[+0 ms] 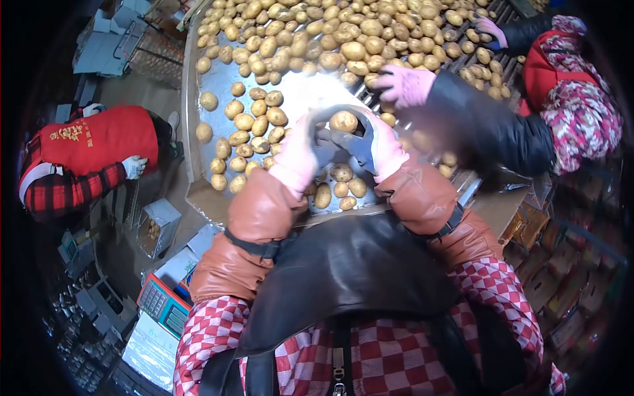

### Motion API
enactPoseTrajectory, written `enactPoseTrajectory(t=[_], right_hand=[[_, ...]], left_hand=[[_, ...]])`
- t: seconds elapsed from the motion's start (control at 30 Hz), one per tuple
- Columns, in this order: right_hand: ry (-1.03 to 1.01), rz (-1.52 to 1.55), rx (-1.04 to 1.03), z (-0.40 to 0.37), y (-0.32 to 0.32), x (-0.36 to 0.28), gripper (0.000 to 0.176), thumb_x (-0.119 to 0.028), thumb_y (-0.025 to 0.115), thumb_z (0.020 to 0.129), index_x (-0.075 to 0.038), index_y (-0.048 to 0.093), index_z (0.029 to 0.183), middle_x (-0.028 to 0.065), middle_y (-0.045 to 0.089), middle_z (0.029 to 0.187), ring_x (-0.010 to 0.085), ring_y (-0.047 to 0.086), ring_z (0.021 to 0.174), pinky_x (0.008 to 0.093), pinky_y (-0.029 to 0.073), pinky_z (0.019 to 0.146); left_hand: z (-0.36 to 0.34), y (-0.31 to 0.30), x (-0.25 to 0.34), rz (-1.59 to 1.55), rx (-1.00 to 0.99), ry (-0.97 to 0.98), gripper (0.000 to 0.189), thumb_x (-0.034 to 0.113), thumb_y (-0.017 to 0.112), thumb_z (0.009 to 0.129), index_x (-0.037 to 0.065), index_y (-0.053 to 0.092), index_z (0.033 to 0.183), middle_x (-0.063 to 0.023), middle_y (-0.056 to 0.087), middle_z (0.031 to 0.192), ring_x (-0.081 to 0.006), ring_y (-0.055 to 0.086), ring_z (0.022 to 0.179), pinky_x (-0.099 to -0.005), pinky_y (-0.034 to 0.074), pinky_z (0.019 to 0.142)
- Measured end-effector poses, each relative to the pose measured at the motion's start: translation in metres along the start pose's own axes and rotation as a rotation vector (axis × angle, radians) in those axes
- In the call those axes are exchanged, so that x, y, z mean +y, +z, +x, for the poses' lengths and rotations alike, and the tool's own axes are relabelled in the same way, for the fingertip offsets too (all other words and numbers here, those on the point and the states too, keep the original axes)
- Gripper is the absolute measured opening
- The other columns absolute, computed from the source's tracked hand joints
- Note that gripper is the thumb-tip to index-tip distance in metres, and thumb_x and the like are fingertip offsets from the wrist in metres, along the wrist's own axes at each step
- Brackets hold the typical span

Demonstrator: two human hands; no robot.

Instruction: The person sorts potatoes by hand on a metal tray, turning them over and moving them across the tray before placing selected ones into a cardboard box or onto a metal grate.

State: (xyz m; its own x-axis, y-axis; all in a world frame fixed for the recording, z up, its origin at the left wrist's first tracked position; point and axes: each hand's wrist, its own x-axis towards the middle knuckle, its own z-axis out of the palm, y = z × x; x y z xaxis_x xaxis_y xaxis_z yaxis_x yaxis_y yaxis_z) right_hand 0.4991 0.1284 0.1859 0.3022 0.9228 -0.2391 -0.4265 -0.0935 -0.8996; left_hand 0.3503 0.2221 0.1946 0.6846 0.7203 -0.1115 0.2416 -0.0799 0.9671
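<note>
My left hand [305, 146], in a pink and grey glove, curves in from the left around a potato [343, 121]. From the other side my right hand [379, 144], gloved the same way, closes around this potato too. Grey fingers arch over its far side, and the thumbs sit at its near side. Several loose potatoes [341, 173] lie below my hands at the near edge of the metal table [228, 72]. More potatoes [259, 124] are scattered just left of my left hand.
A large heap of potatoes [353, 50] covers the far side, partly over dark rollers [505, 25]. At the right, a person's pink-gloved hand [408, 86] reaches near mine. Another person in a red apron [99, 142] stands left, near a scale [164, 307].
</note>
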Motion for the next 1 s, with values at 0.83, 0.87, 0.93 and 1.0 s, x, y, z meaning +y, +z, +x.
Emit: enactPoseTrajectory(t=[0.83,0.87,0.93,1.0], right_hand=[[-0.253,0.325,0.498,-0.173,-0.132,-0.009,0.054,-0.043,0.077,0.086,-0.005,0.06,0.12,0.0068,0.067,0.097,0.0176,0.066,0.089,0.0382,0.058,0.078],[-0.177,0.465,0.513,-0.186,-0.148,-0.008,0.055,-0.045,0.076,0.086,-0.006,0.06,0.121,0.0084,0.067,0.097,0.0201,0.067,0.086,0.0404,0.058,0.076],[-0.026,0.697,0.69,-0.214,-0.176,0.001,0.048,-0.048,0.066,0.092,-0.009,0.061,0.121,0.0105,0.066,0.095,0.028,0.067,0.081,0.0468,0.057,0.079],[-0.056,0.917,0.723,-0.254,-0.209,0.008,0.04,-0.044,0.065,0.093,-0.01,0.062,0.114,0.0105,0.066,0.094,0.0295,0.066,0.08,0.0463,0.056,0.079]], left_hand=[[-0.055,0.051,-0.069,1.138,-0.334,-0.122,0.087,0.047,0.078,0.079,0.025,0.037,0.153,-0.0192,0.021,0.163,-0.0463,0.019,0.149,-0.0693,0.007,0.116],[-0.053,0.048,-0.073,1.152,-0.349,-0.108,0.088,0.047,0.077,0.079,0.025,0.035,0.154,-0.0189,0.021,0.164,-0.046,0.018,0.149,-0.0686,0.007,0.117],[-0.052,0.04,-0.083,1.187,-0.342,-0.048,0.09,0.047,0.077,0.079,0.026,0.033,0.155,-0.0181,0.02,0.164,-0.045,0.016,0.15,-0.0673,0.007,0.117],[-0.054,0.034,-0.089,1.208,-0.323,-0.004,0.091,0.047,0.077,0.079,0.026,0.033,0.155,-0.0169,0.019,0.164,-0.0438,0.014,0.151,-0.0664,0.008,0.118]])
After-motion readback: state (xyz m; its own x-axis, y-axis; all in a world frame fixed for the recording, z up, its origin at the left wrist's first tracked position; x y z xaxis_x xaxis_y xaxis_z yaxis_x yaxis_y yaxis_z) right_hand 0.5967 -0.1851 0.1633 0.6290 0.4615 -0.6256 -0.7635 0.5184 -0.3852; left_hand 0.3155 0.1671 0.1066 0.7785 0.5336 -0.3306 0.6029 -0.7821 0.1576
